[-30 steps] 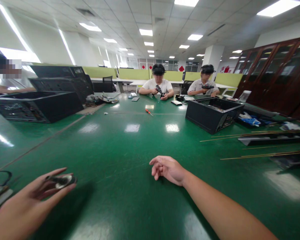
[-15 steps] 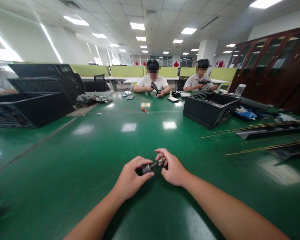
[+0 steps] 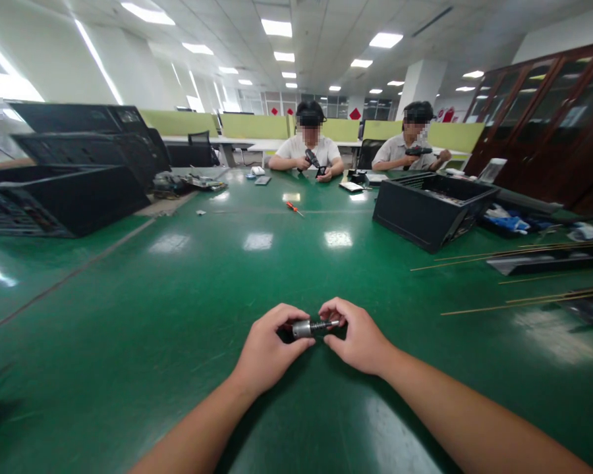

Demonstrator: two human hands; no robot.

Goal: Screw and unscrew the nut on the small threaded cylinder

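Your left hand is gripping the metal part by its wide grey body, thumb on the near side, fingers on the far side. Your right hand is curling loosely around the narrow end, thumb and fingers parted. Whether a fingertip is touching the pale tip, cannot tell.

Risks, as judged: the left grip seems to be carrying most of the hold. The round body looks smooth, so it could be rolling or slipping out if the thumb is easing off. Knocking the tip sideways with the right fingers could be twisting it in your grasp. The dark shaft looks ribbed, perhaps sprung; pressing on its end might be making it jump. A dropped part could be rolling off across the glossy tabletop.

Position: the part is lying crosswise between your two hands, body within the left hand's curve, shaft pointing into the right. Well beyond, an orange screwdriver is lying apart from both hands.
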